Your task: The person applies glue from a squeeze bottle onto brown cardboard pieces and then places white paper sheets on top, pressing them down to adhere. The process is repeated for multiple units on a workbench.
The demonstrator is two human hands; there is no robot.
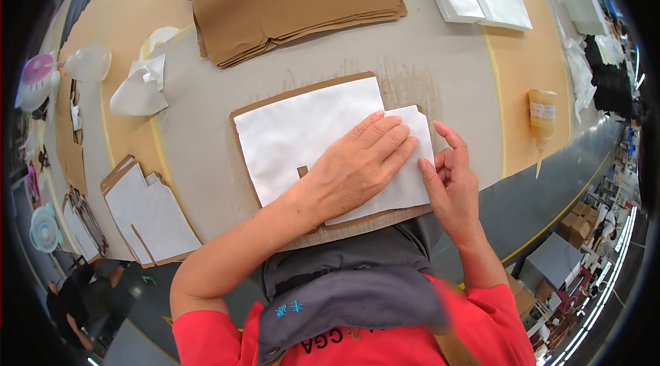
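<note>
White sheet [275, 139]: on a brown sheet [323, 90], around the middle of the near edge of the table [450, 77]; its long axis runs roughly along that edge, and brown shows past its far and near sides.
Key relation: the white sheet lies directly under the left hand [364, 166]; its right end is just beside the right hand [454, 184], so the left is nearer its middle.
Left grip: flat and unclosed, 4 fingers together, with hold of nothing.
Left pose: palm down, forearm slanting in across the near edge, fingers aimed far and right.
Right grip: thumb and forefinger well parted, other fingers curled; cannot tell whether the thumb touches the sheet.
Right pose: palm turned inward, forearm rising from the near edge.
Table's far side: brown stack [289, 1], white stack to its right.
Near edge, right: amber bottle [543, 115], nozzle toward the edge.
</note>
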